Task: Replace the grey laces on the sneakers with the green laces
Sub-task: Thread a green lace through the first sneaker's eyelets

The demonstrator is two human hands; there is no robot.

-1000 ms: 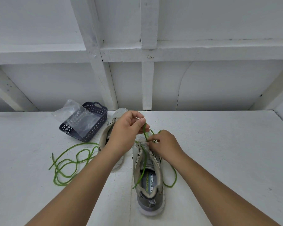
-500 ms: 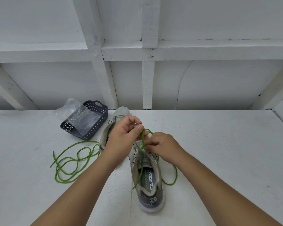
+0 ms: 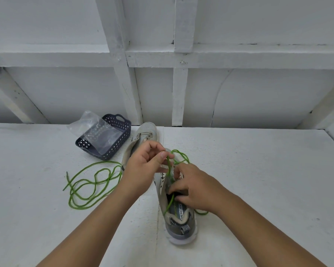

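I'm watching the left hand (image 3: 143, 166) pinching the thin floppy green round cord lace (image 3: 169, 166) above the grey-beige mesh sneaker (image 3: 178, 218) mid-table while the right hand (image 3: 193, 187) is gripping its tongue area — limp, light stuff, so I'm reckoning it's best pinched near the tip.

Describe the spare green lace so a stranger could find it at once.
Start at the dark perforated basket at the back left of the white table. In front of it lies the loose green lace. Unlike the other lace, it is untouched and threaded through no sneaker.
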